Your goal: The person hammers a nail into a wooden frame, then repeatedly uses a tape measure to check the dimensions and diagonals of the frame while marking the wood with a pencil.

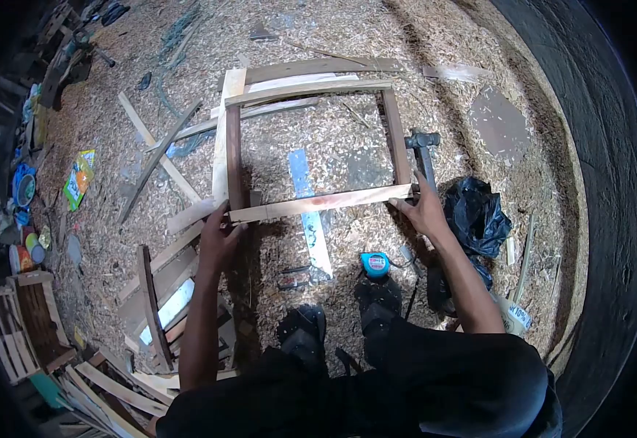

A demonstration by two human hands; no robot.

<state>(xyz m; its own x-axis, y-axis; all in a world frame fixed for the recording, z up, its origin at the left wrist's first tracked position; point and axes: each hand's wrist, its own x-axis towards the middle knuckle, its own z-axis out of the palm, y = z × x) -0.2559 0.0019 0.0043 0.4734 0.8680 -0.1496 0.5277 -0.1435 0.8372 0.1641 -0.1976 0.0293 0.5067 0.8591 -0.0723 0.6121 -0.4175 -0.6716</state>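
Note:
A rectangular wooden frame [318,202] is held between both hands above ground covered in wood chips. Its near and far bars are pale, its two side bars dark brown. My left hand [220,237] grips the near left corner, fingers closed round it. At the near right corner, my right hand [424,210] has its thumb and fingers on the wood. A hammer [424,150] lies just right of the frame. Between the frame and my feet sits a teal tape measure [375,264]. A pale blue strip [310,212] lies on the ground, partly beneath the near bar.
Loose wood strips [159,150] lie at the left, with a stack of boards [169,292] beside my left arm. A black plastic bag [475,219] is right of my right hand. A wooden crate [41,321] stands lower left. Dark sheeting [596,146] borders the right side.

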